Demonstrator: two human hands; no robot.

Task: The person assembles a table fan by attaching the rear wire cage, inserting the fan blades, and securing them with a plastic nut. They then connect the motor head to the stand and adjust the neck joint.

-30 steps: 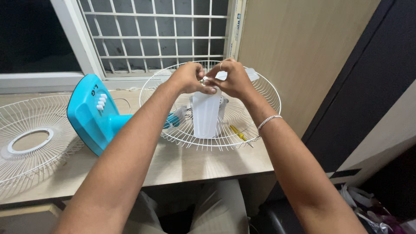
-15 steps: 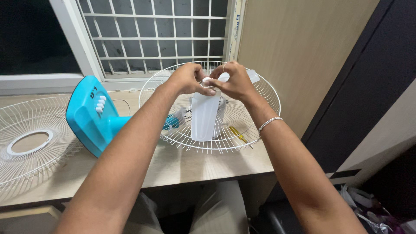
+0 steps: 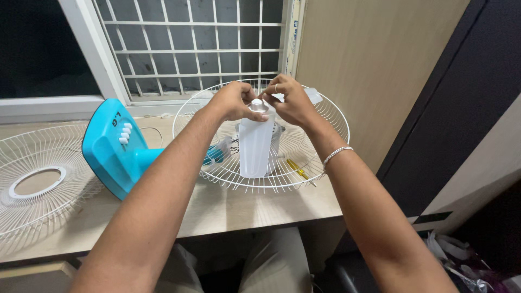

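Observation:
A table fan lies on its side on the wooden table, its blue base (image 3: 111, 146) to the left and its white rear grill (image 3: 320, 135) standing on edge at the middle. A translucent white fan blade (image 3: 255, 144) sits at the hub inside the grill. My left hand (image 3: 234, 101) and my right hand (image 3: 287, 100) meet at the hub, fingers pinching a small white cap (image 3: 259, 104) on top of the blade. My right wrist wears a silver bracelet.
A loose white front grill (image 3: 38, 179) lies flat at the left of the table. A yellow-handled screwdriver (image 3: 299, 170) rests inside the rear grill. A barred window is behind, a wooden panel to the right, and a bag on the floor at the lower right.
Both hands stayed at the hub with the fingers shifting around the cap, which now shows more plainly. The blade has turned slightly.

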